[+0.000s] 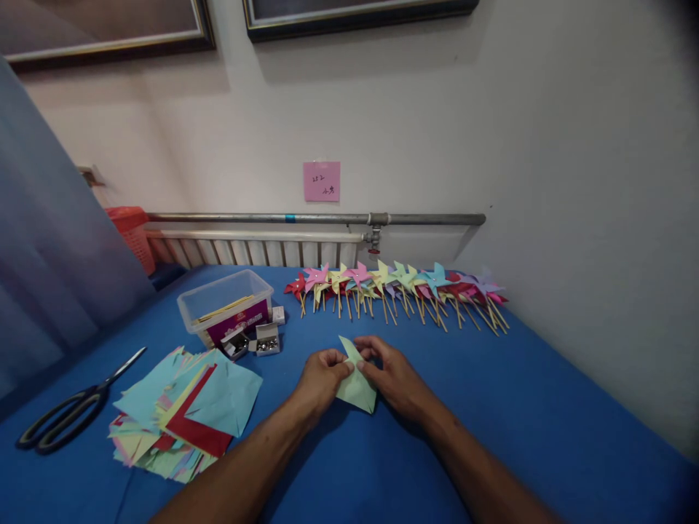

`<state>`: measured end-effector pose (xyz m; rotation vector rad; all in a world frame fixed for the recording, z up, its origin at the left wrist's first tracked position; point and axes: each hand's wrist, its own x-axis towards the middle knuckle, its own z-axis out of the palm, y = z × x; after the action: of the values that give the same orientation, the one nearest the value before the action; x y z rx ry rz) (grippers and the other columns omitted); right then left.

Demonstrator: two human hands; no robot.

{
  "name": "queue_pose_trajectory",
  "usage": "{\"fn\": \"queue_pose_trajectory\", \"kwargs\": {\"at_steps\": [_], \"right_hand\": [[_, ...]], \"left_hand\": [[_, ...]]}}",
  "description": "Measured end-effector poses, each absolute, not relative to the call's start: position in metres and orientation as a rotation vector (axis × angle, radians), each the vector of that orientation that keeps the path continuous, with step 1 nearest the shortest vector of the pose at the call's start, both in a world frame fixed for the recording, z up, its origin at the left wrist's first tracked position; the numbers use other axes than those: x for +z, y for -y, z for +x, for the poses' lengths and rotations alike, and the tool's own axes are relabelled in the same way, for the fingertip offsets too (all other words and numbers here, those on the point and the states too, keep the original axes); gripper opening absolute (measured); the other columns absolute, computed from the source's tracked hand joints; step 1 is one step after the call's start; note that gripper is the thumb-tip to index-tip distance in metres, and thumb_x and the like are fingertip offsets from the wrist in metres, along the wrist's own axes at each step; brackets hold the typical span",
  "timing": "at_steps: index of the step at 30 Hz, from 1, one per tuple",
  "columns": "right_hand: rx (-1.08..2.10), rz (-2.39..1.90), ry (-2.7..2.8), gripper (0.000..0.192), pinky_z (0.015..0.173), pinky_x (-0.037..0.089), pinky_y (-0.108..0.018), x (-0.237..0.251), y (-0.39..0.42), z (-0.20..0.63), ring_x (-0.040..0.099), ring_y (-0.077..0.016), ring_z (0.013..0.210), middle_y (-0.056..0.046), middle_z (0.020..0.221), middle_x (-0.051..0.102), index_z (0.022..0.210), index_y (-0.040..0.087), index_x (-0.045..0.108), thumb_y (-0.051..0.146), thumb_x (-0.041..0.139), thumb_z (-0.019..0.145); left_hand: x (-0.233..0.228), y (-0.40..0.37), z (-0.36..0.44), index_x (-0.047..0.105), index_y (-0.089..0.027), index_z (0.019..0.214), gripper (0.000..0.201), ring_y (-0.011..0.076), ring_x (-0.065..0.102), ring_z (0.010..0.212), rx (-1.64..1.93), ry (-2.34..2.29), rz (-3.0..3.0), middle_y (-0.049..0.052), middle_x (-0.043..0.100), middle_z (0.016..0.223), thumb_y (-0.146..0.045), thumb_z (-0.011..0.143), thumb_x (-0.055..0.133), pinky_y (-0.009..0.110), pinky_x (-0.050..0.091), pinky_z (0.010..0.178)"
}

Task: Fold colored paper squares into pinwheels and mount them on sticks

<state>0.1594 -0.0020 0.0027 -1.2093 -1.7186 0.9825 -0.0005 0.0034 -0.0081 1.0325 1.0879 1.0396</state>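
Light: dim and even, with soft shadows under your hands (pixel 357 378).
Edges: you see wide-angle bending and dark corners.
Focus: far of the grip looks slightly soft, perhaps.

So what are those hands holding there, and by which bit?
Both hands, left hand and right hand, pinch a pale green paper square near its upper corner, over the blue table.

At the centre of the frame, the left hand (pixel 321 378) and right hand (pixel 392 376) pinch a pale green folded paper square (pixel 357 386) lying on the blue table (pixel 518 407). Lower left sits a stack of coloured paper sheets (pixel 183 415), with black-handled scissors (pixel 70 407) further left. Above the stack stands a clear plastic box (pixel 226 304). A row of paper pinwheels on wooden sticks (pixel 398 287) lines the table's far edge.
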Motion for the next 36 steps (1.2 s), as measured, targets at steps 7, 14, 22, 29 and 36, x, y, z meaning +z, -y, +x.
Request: {"fn": "queue_pose_trajectory", "kwargs": {"at_steps": [7, 14, 22, 29, 36], "right_hand": [[0.993, -1.227, 1.703, 0.035, 0.081, 0.049, -0.033, 0.0049, 0.0033, 0.1577, 0.064, -0.0191, 0.091, -0.005, 0.099, 0.067, 0.118, 0.017, 0.059, 0.020, 0.056, 0.083], [1.075, -1.176, 1.641, 0.027, 0.069, 0.049, -0.028, 0.0039, 0.0048, 0.1559, 0.062, -0.0167, 0.081, -0.003, 0.095, 0.066, 0.110, 0.019, 0.060, 0.024, 0.059, 0.084], [1.052, -1.177, 1.640, 0.025, 0.070, 0.047, -0.027, 0.0023, 0.0041, 0.1570, 0.060, -0.0160, 0.079, -0.003, 0.093, 0.065, 0.108, 0.017, 0.061, 0.022, 0.057, 0.083], [1.064, -1.157, 1.632, 0.025, 0.066, 0.046, -0.027, 0.0011, 0.0037, 0.1556, 0.059, -0.0158, 0.076, -0.002, 0.089, 0.065, 0.106, 0.018, 0.062, 0.027, 0.059, 0.083], [1.057, -1.142, 1.601, 0.037, 0.074, 0.049, -0.030, 0.0019, 0.0035, 0.1579, 0.061, -0.0173, 0.084, -0.005, 0.100, 0.065, 0.118, 0.019, 0.059, 0.026, 0.060, 0.082]], "left_hand": [[-0.0086, -0.0037, 0.0002, 0.056, -0.016, 0.061, 0.032, 0.0076, 0.042, 0.045, 1.037, -1.086, 1.034, -0.003, 0.053, 0.050, -0.036, 0.057, 0.081, 0.022, 0.031, 0.048], [-0.0067, -0.0029, 0.0003, 0.057, -0.015, 0.062, 0.035, 0.0077, 0.043, 0.044, 1.053, -1.082, 1.009, -0.003, 0.054, 0.051, -0.038, 0.055, 0.083, 0.022, 0.031, 0.048], [-0.0071, -0.0020, -0.0008, 0.056, -0.015, 0.062, 0.037, 0.0071, 0.042, 0.045, 1.060, -1.074, 1.003, -0.004, 0.053, 0.051, -0.039, 0.054, 0.083, 0.022, 0.031, 0.048], [-0.0095, -0.0038, -0.0015, 0.057, -0.015, 0.063, 0.039, 0.0077, 0.043, 0.045, 1.038, -1.080, 1.022, -0.003, 0.055, 0.052, -0.041, 0.053, 0.084, 0.023, 0.031, 0.048], [-0.0075, -0.0037, -0.0033, 0.056, -0.015, 0.062, 0.035, 0.0074, 0.042, 0.044, 1.033, -1.083, 0.991, -0.003, 0.054, 0.050, -0.037, 0.053, 0.083, 0.022, 0.030, 0.047]]}}
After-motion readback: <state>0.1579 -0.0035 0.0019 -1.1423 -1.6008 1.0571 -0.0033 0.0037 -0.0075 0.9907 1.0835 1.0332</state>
